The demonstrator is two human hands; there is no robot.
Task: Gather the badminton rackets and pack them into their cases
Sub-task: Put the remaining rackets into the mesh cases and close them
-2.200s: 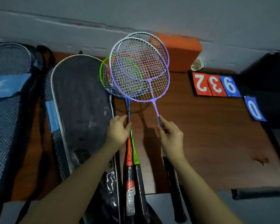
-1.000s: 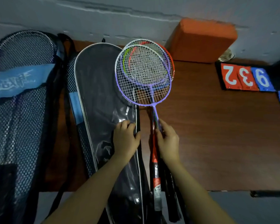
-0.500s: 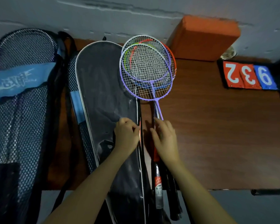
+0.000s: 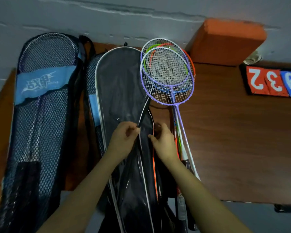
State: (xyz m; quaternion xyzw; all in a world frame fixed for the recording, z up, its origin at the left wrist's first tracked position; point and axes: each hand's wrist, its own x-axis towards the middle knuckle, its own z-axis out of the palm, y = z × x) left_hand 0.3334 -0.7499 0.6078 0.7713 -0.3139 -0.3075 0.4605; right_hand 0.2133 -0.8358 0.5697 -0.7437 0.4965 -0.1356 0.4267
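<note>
In the head view we see a black case (image 4: 123,91) with white piping lying lengthwise at the centre of the frame on a brown table (image 4: 233,140). Our left hand (image 4: 123,142) pinches the case's flap edge just below the middle of the frame, lifting a thin strip of it. Our right hand (image 4: 163,143), just to the right, has its fingers curled at the case's opening; we cannot tell whether it grips anything. The two hands are close together but apart. The rackets (image 4: 168,74) lie stacked right of the case, heads overlapping at upper centre, shafts running down past the right wrist; the top one is purple. A mesh case (image 4: 40,101) fills the left of the frame. An orange block (image 4: 225,41) sits at upper right, and number cards (image 4: 274,79) at the right edge.
</note>
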